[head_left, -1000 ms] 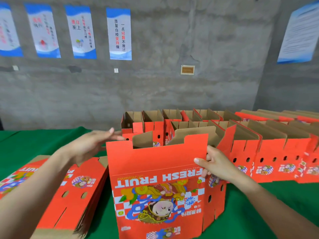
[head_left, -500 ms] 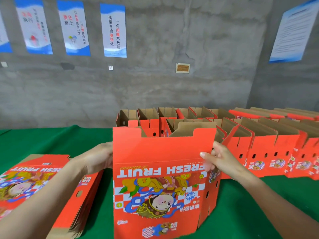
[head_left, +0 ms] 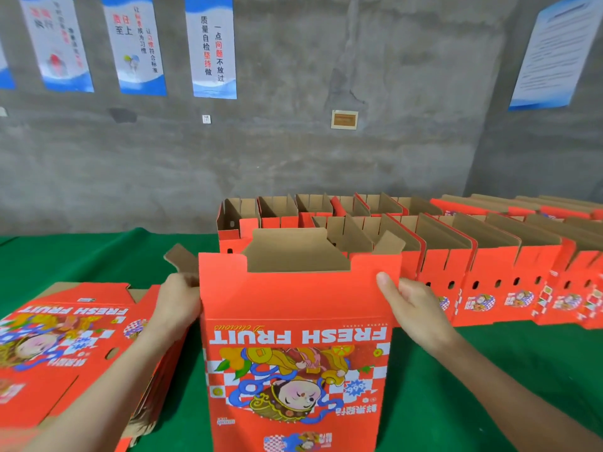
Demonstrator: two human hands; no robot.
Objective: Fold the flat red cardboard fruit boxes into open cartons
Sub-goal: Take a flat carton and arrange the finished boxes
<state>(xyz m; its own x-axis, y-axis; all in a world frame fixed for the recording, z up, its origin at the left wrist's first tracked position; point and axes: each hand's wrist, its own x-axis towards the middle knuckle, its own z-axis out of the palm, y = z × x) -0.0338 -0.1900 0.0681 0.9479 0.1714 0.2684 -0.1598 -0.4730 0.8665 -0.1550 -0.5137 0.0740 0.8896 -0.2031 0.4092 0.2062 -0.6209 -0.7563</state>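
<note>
Carton (head_left: 295,321) stands upright at centre frame on the green table (head_left: 456,386), long axis vertical, print upside down, left hand (head_left: 177,305) clamped on its left edge, right hand (head_left: 412,305) pinching its right edge, both equally near.

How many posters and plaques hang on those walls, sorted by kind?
Slogan posters, leftmost cut off by the frame: 4
Text notice, right wall: 1
Small framed plaque: 1
Total: 6
</note>
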